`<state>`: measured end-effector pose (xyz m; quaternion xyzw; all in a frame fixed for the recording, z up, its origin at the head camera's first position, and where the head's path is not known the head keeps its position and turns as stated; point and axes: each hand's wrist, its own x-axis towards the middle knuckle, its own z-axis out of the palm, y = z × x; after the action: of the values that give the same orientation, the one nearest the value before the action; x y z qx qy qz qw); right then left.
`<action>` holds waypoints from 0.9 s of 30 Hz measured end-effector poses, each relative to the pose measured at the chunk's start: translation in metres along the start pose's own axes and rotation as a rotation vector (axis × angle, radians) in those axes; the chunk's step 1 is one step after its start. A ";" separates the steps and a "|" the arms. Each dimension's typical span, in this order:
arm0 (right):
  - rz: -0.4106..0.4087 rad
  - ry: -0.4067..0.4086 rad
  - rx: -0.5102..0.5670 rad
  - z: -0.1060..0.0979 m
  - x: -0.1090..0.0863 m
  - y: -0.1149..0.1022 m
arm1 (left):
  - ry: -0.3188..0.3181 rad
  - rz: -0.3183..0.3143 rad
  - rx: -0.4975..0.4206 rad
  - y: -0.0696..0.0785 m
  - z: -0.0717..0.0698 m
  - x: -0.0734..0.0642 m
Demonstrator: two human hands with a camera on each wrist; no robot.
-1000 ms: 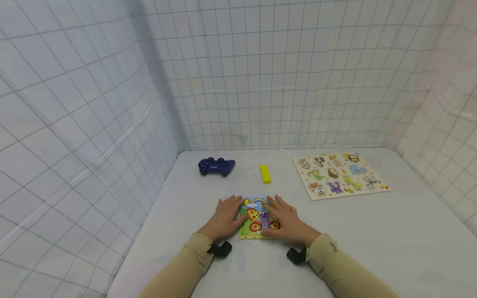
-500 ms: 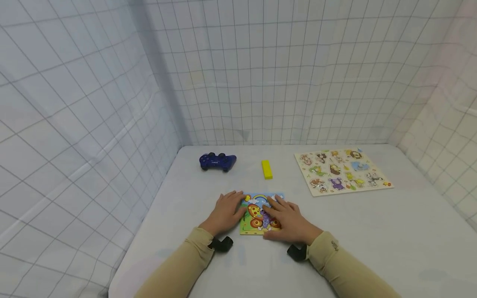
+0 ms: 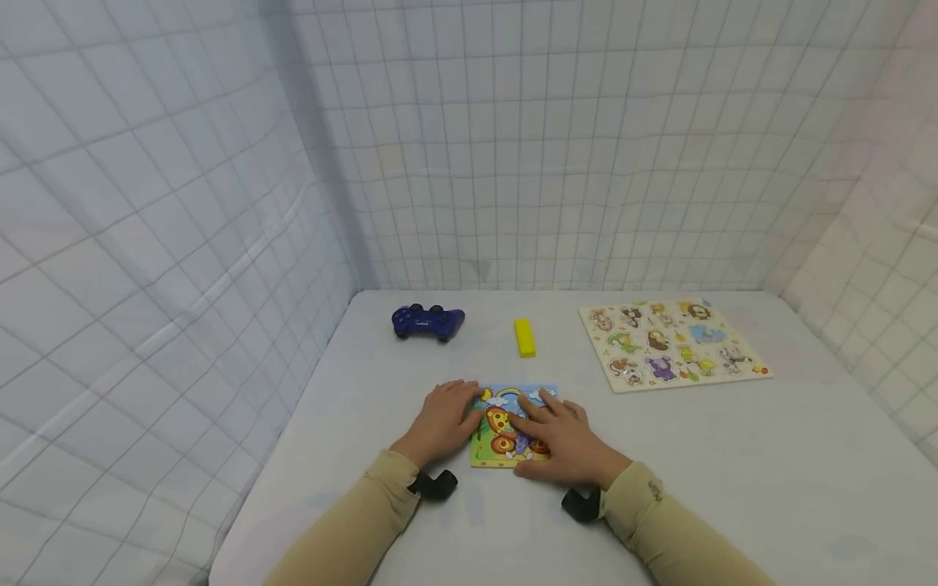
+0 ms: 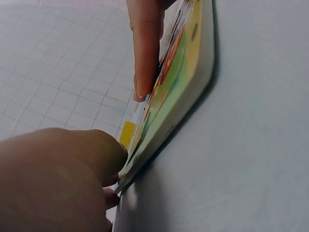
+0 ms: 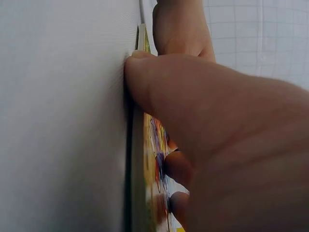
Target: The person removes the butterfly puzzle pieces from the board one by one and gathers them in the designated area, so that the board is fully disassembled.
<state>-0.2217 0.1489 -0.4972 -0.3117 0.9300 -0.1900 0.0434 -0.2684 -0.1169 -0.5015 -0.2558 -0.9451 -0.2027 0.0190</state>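
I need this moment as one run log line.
left hand: touching left edge of butterfly board; right hand: spread over its right side; beyond: blue controller, yellow block; farther right: animal board

R wrist cam: R hand [image 5: 212,130] fills mid-to-lower right, thumb [image 5: 140,79] out across the edge of a thin board [image 5: 139,183], fingertips [image 5: 178,165] at its multicolor pic face. Board nearly edge-on, runs approx. vert. L hand [image 5: 182,29] up top, partly cut off. White tabletop [image 5: 58,116] at left, gridded cloth [image 5: 260,38] upper right, yellow bit [image 5: 180,229] at btm.
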 end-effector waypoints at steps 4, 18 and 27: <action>0.003 -0.009 0.017 0.001 -0.002 -0.001 | -0.022 0.004 0.013 0.000 0.001 -0.001; -0.004 0.025 -0.015 0.002 -0.001 0.005 | 0.096 -0.032 -0.067 -0.001 0.009 0.013; -0.018 0.025 -0.030 0.005 0.001 0.007 | 0.119 -0.069 -0.102 -0.006 0.014 0.015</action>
<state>-0.2252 0.1512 -0.5047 -0.3181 0.9304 -0.1803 0.0256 -0.2832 -0.1091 -0.5150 -0.2110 -0.9390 -0.2660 0.0548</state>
